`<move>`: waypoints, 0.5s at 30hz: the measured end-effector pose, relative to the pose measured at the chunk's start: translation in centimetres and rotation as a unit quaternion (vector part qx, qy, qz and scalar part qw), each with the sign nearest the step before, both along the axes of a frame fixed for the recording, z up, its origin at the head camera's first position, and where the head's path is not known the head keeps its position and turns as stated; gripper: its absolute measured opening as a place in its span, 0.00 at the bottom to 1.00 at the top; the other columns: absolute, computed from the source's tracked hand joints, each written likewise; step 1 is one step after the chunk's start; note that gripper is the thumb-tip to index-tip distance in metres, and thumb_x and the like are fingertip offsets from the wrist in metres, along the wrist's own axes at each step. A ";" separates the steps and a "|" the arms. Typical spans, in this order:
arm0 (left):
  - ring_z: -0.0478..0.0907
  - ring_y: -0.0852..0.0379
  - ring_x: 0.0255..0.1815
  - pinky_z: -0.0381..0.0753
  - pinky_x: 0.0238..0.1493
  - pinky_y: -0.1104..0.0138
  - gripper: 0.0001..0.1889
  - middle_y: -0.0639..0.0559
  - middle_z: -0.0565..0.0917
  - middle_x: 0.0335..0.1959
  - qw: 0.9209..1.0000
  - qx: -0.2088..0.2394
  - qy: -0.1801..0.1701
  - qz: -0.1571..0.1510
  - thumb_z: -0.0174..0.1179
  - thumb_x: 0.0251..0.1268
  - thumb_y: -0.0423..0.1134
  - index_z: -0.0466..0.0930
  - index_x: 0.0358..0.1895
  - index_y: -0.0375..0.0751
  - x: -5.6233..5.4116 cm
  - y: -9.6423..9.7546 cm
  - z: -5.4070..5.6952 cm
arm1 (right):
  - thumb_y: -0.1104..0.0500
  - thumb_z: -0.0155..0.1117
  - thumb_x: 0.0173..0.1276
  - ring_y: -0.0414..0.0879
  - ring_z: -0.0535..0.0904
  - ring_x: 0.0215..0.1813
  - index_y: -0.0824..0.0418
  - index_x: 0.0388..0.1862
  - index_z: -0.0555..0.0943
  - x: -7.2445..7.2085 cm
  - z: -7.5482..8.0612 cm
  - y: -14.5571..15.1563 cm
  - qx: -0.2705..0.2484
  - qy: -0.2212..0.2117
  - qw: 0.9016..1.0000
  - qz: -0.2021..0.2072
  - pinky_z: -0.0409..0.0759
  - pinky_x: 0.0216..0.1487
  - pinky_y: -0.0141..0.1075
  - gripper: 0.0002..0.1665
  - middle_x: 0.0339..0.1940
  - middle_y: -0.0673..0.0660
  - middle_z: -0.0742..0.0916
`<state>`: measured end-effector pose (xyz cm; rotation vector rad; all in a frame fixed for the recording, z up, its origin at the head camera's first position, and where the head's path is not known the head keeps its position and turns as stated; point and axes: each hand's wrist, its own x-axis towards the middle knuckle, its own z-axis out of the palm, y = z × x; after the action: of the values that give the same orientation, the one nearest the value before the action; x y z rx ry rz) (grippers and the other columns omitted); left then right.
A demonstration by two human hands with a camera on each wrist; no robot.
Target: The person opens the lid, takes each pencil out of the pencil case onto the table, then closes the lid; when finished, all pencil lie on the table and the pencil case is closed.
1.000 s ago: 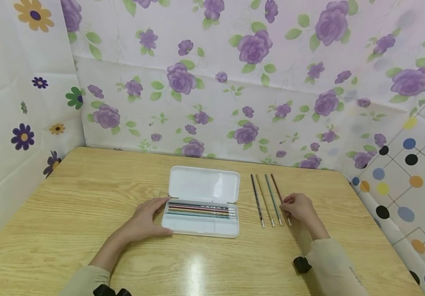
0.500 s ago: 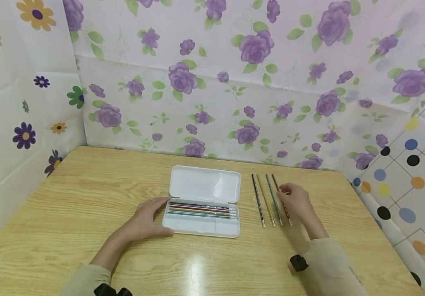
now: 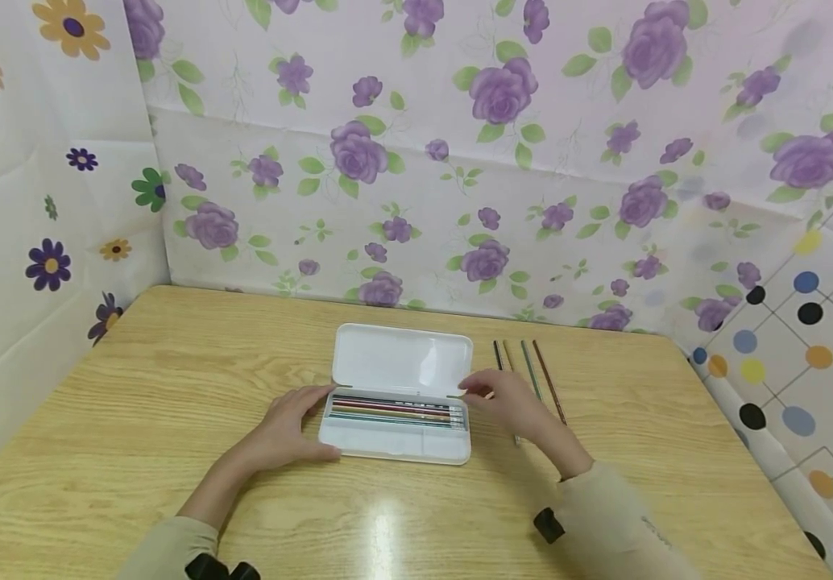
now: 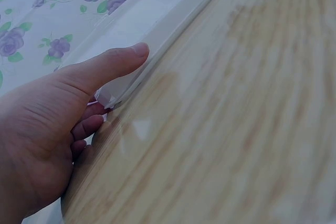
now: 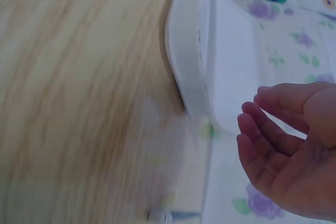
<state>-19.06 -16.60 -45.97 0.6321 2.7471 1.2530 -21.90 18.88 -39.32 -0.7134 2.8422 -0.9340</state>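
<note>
A white pencil case [image 3: 373,442] lies on the wooden table with its lid [image 3: 402,354] folded back. Several pencils [image 3: 391,410] lie side by side in its rear compartment, eraser ends to the right. At the case's left end, my left hand [image 3: 282,435] holds it, thumb along the front edge and fingers at the back corner; the left wrist view shows the thumb [image 4: 115,64] against the white side. My right hand [image 3: 514,407] hovers by the case's right hinge corner. In the right wrist view, its loosely bent fingers [image 5: 257,142] have nothing between them.
To the right of the case lies a row of loose pencils: black [image 3: 498,354], gold [image 3: 508,354], green [image 3: 531,367] and red-brown [image 3: 549,379]. My right hand and forearm partly cover them. Flowered cloth [image 3: 416,201] hangs behind the table [image 3: 402,524].
My right hand has moved left, from the red-brown pencil across the row to the case's right corner. The left hand has stayed in place, and the pencils lie as before.
</note>
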 end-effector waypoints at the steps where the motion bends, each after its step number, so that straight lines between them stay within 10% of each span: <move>1: 0.70 0.47 0.55 0.56 0.61 0.44 0.52 0.42 0.71 0.63 1.000 0.000 0.000 0.000 0.76 0.41 0.57 0.63 0.71 0.38 0.0 0.0 0.0 | 0.65 0.62 0.68 0.45 0.81 0.40 0.66 0.47 0.84 0.0 -0.1 -0.5 0.001 -0.009 1.000 0.013 0.80 0.40 0.37 0.10 0.38 0.52 0.86; 15: 0.69 0.42 0.58 0.53 0.62 0.42 0.52 0.39 0.70 0.64 1.000 -0.004 0.012 -0.002 0.75 0.42 0.57 0.63 0.71 0.36 0.0 -0.1 -0.1 | 0.69 0.65 0.65 0.44 0.81 0.41 0.66 0.41 0.86 0.3 -1.8 -4.5 0.026 -0.046 0.994 0.100 0.78 0.41 0.32 0.07 0.36 0.53 0.87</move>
<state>-19.04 -16.70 -46.08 0.6550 2.7672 1.2415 -21.65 14.37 -41.08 -0.9030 2.6450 -0.8380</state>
